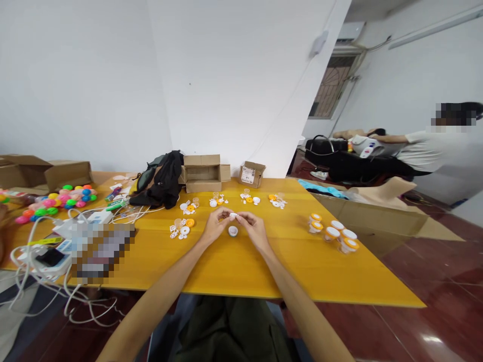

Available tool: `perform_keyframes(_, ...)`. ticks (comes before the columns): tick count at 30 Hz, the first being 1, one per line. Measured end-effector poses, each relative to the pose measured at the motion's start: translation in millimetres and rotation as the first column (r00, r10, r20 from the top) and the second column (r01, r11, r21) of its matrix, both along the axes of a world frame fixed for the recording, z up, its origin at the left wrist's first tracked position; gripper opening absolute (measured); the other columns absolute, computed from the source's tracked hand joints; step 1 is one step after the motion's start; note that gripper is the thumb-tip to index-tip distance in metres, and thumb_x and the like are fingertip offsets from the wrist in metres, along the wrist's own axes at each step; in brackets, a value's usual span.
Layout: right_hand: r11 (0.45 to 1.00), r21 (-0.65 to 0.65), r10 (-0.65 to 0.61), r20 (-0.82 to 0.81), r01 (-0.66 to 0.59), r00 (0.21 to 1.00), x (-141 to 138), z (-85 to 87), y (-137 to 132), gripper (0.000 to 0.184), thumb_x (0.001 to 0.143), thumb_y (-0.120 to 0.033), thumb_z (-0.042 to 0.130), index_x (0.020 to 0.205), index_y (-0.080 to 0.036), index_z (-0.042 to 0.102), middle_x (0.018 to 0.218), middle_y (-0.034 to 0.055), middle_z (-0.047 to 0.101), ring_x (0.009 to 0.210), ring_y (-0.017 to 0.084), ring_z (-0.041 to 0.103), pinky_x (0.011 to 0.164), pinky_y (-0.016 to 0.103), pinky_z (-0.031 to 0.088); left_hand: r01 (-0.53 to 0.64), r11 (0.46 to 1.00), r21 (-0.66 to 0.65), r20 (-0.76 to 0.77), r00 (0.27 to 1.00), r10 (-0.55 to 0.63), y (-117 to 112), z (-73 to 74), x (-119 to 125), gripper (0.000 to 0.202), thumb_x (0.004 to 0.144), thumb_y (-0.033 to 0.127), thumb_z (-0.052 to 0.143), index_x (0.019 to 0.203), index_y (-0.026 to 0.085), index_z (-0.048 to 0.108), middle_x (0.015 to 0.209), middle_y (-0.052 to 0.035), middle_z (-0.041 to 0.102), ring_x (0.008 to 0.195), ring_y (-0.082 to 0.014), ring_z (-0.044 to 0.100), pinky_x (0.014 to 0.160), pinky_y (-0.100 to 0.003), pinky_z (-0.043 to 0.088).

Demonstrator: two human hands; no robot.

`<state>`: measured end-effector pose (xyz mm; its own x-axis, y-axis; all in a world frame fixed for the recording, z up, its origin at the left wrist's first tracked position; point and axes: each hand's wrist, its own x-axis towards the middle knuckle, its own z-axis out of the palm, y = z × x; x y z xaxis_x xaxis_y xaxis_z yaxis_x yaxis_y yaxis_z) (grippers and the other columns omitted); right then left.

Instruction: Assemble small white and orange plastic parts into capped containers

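Observation:
Above the middle of the table, my left hand (219, 223) and my right hand (253, 226) pinch one small white piece with holes (233, 216) between their fingertips. Just below it on the tabletop stands a small round white cup-like part (233, 231), touched by neither hand. To the left of my left hand lies a group of white perforated parts, with an orange ring (190, 222) and a white disc (184, 230). Farther back are more groups of white and orange parts (217, 202), some with clear cups. The held piece is too small to make out fully.
Several jars with orange-and-white lids (332, 233) stand on the right of the yellow table (302, 271). At the back are an open cardboard box (204, 173), a smaller box (252, 174) and a black bag (162, 178). Cables (68, 281) and colourful balls (56, 201) crowd the left. A person (422, 151) sits far right.

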<state>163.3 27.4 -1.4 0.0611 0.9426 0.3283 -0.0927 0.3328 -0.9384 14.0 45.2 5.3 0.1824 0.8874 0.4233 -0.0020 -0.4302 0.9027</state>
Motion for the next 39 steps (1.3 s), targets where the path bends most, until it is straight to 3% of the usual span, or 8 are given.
perform_keyframes(6, 0.999, 0.033, 0.010, 0.105, -0.013, 0.994, 0.0, -0.3, -0.4, 0.026, 0.066, -0.048, 0.072, 0.070, -0.023, 0.074, 0.069, 0.0012, 0.069, 0.066, 0.019, 0.061, 0.064, 0.031, 0.049, 0.011, 1.000, -0.007, -0.025, 1.000, -0.011, 2.1, -2.8, -1.0, 0.026, 0.076, 0.042, 0.070, 0.086, 0.017, 0.068, 0.082, -0.0028, 0.069, 0.076, -0.0163, 0.063, 0.075, -0.028, 0.051)
perform_keyframes(15, 0.988, 0.141, -0.092, 0.190, 0.065, 0.977, 0.5, -3.8, 0.4, 0.032, 0.075, -0.053, 0.065, 0.082, -0.022, 0.071, 0.084, 0.0059, 0.073, 0.077, 0.021, 0.066, 0.069, 0.032, 0.052, -0.043, 0.995, 0.095, -0.144, 0.988, 0.056, -0.7, -4.1, 0.4, 0.015, 0.079, 0.033, 0.068, 0.086, 0.019, 0.069, 0.085, -0.0024, 0.071, 0.079, -0.0164, 0.063, 0.077, -0.029, 0.051)
perform_keyframes(26, 0.984, 0.167, -0.096, 0.177, 0.066, 0.980, -2.2, -4.1, -1.3, 0.029, 0.076, -0.049, 0.066, 0.079, -0.021, 0.072, 0.079, 0.0045, 0.069, 0.073, 0.019, 0.066, 0.067, 0.030, 0.053, 0.012, 0.999, 0.034, -0.050, 0.999, -0.010, -2.0, -4.9, 2.7, 0.020, 0.075, 0.037, 0.071, 0.080, 0.018, 0.069, 0.083, -0.0040, 0.071, 0.079, -0.0176, 0.065, 0.080, -0.031, 0.053)
perform_keyframes(31, 0.990, 0.116, -0.088, 0.096, 0.077, 0.991, 0.2, -2.0, -0.3, 0.031, 0.073, -0.051, 0.069, 0.073, -0.021, 0.070, 0.074, 0.0036, 0.070, 0.067, 0.018, 0.064, 0.067, 0.031, 0.054, 0.052, 0.998, -0.020, -0.042, 0.998, -0.053, -0.6, -4.8, 0.8, 0.027, 0.076, 0.041, 0.070, 0.091, 0.018, 0.067, 0.090, -0.0055, 0.072, 0.084, -0.0187, 0.067, 0.082, -0.032, 0.052)
perform_keyframes(35, 0.996, 0.033, -0.077, -0.066, 0.080, 0.995, 5.8, -1.8, 2.4, 0.037, 0.069, -0.055, 0.072, 0.082, -0.020, 0.071, 0.070, 0.0021, 0.069, 0.063, 0.017, 0.062, 0.064, 0.032, 0.054, 0.039, 0.999, -0.023, -0.197, 0.980, -0.042, 1.2, -5.6, -7.8, 0.036, 0.078, 0.042, 0.070, 0.105, 0.020, 0.064, 0.105, -0.0067, 0.069, 0.097, -0.0206, 0.063, 0.087, -0.033, 0.049)
perform_keyframes(39, 0.995, -0.042, -0.098, -0.182, 0.092, 0.978, 9.2, -2.9, 4.2, 0.042, 0.066, -0.056, 0.075, 0.087, -0.020, 0.074, 0.070, 0.0020, 0.069, 0.063, 0.016, 0.061, 0.066, 0.033, 0.055, 0.080, 0.997, -0.019, -0.475, 0.876, -0.079, 0.7, -8.3, -16.4, 0.047, 0.068, 0.038, 0.078, 0.110, 0.022, 0.062, 0.114, -0.0062, 0.064, 0.109, -0.0254, 0.056, 0.097, -0.039, 0.043)
